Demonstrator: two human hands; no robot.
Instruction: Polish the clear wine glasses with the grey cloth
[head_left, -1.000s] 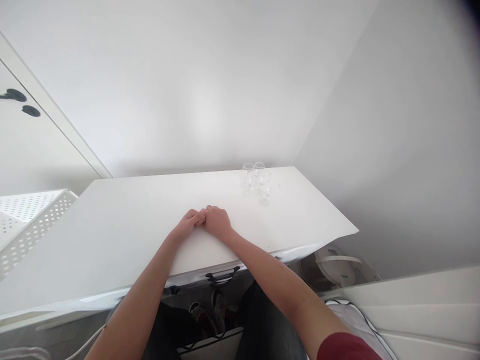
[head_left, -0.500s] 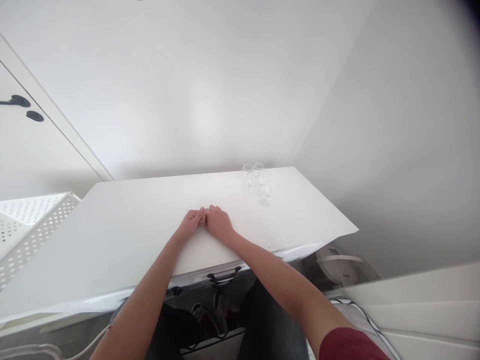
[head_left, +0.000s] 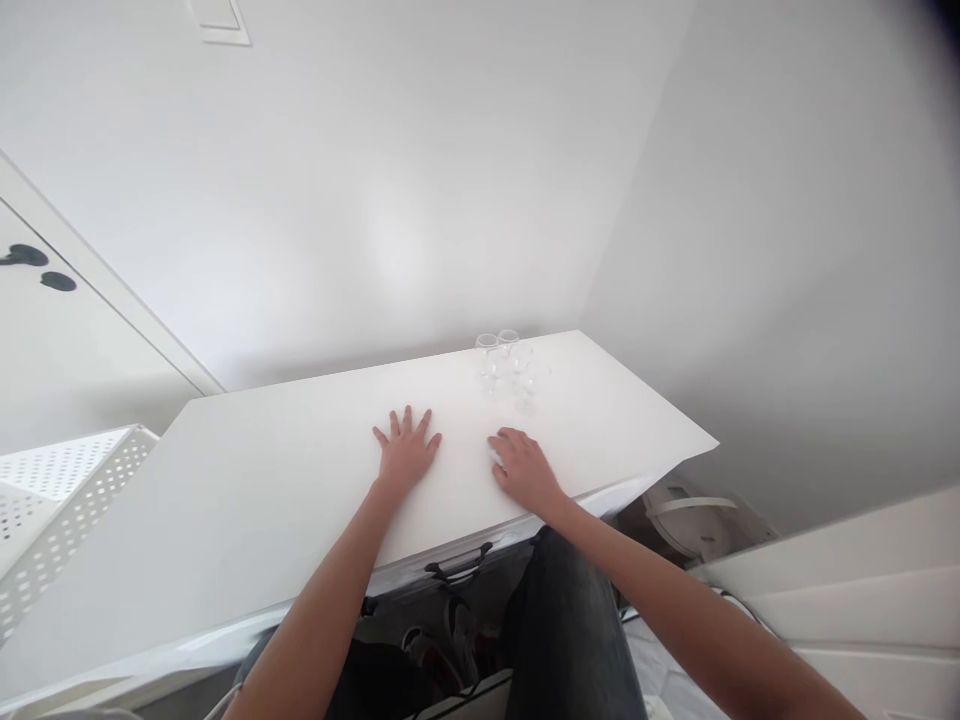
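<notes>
A: At far left, what's there?

B: White perforated rack (head_left: 52,490), beside the desk's left end. Above it a white door with a dark handle (head_left: 26,257).

A: Then the desk?

B: White desk (head_left: 247,480), long, running left to right against the wall. Bare surface on its left half.

A: Hands?

B: Left hand (head_left: 406,450) lies flat on the desk near the middle, palm down, fingers (head_left: 409,418) spread apart, holding nothing. Right hand (head_left: 525,468) just to its right, also on the desk, near the front edge. Its fingers are curled inward, together, with something small and white (head_left: 496,457) at the tips; can't tell what it is or whether it's gripped.

A: Hands touching each other?

B: No, apart, with bare desk between.

A: Anything behind the right hand?

B: Cluster of clear stemmed glasses (head_left: 508,362), upright, at the back of the desk near the wall. Near the right hand, not touching it.

A: Below?

B: Dark handle (head_left: 457,562) under the desk's front edge, person's dark trousers (head_left: 562,630). Right of the desk, low down, a round white appliance (head_left: 686,515).
</notes>
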